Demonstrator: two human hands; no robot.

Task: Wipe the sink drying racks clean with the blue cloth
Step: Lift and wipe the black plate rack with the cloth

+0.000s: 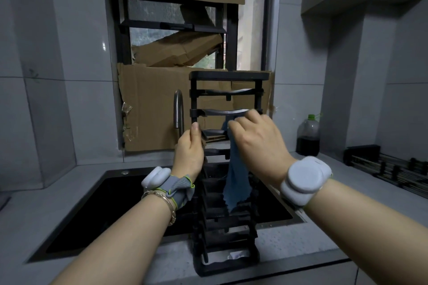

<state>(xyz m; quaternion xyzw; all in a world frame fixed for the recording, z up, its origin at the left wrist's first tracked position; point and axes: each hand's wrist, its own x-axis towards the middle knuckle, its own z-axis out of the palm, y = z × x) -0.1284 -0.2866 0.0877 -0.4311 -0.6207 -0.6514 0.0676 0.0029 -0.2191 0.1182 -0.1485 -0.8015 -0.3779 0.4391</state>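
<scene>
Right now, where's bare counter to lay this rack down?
Bare counter runs left of the sink to the tiled wall, and at the front right between sink and counter edge. Back right is crowded: bottle and a second rack.

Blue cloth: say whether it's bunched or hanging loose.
Hanging loose: the right hand holds the blue cloth at the rack; its length drapes down.
</scene>
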